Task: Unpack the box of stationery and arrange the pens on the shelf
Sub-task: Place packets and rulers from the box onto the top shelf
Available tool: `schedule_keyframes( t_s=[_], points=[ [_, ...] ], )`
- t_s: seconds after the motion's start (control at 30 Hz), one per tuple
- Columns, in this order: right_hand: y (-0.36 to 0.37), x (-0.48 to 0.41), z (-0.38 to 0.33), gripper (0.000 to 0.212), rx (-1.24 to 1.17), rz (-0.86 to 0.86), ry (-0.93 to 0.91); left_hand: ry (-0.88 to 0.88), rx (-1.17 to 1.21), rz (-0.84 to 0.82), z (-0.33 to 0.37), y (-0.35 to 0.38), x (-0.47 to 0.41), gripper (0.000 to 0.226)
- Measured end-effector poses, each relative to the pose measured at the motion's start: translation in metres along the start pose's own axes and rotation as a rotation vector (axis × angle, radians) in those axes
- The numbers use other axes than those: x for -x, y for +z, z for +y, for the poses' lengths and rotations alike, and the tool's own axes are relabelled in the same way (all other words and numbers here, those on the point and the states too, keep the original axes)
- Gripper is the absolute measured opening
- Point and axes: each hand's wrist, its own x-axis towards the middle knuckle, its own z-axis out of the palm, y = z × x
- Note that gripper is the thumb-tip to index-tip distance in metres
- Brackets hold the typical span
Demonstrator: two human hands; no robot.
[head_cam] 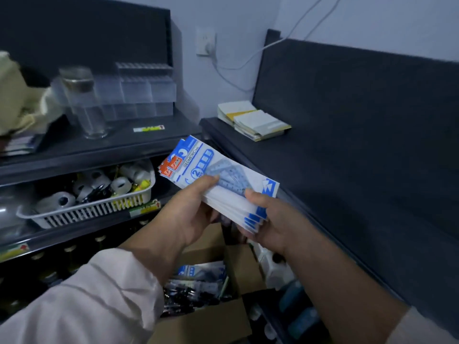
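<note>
A stack of blue-and-white geometry set packs [213, 175] is held in front of me between both hands. My left hand [188, 214] grips the stack's near left side, thumb on top. At the lower right end my right hand [268, 219] grips it, thumb on the top pack and fingers underneath. Below them an open cardboard box [223, 316] stands on the floor with black pens [188, 294] and one more blue pack inside. The dark shelf [310, 175] on the right runs past the stack.
On the right shelf lies a pile of yellow-white notepads [255, 120]. The left shelf carries a glass bottle [84, 103], clear plastic organisers [141, 93] and, one level down, a white basket [94, 204] of tape rolls. Bottles stand on the lowest level.
</note>
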Motion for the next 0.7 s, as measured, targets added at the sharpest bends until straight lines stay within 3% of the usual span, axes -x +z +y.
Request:
schedule_keyframes(
  t_s=[0.17,0.43,0.57,0.7],
  points=[
    [-0.043,0.005,-0.04,0.023,0.068,0.057,-0.2,0.007,0.024,-0.045,0.016,0.022,-0.022,0.013],
    [-0.14,-0.014,-0.097,0.024,0.402,0.174,-0.486,0.103,-0.706,-0.172,-0.008,0.09,-0.089,0.03],
    [-0.195,-0.03,-0.124,0.03,0.534,0.263,-0.529,0.018,-0.82,-0.258,-0.031,0.136,-0.138,0.031],
    [-0.245,-0.05,-0.142,0.039,0.56,0.315,-0.551,0.121,-0.831,-0.273,-0.067,0.179,-0.18,0.023]
  ],
)
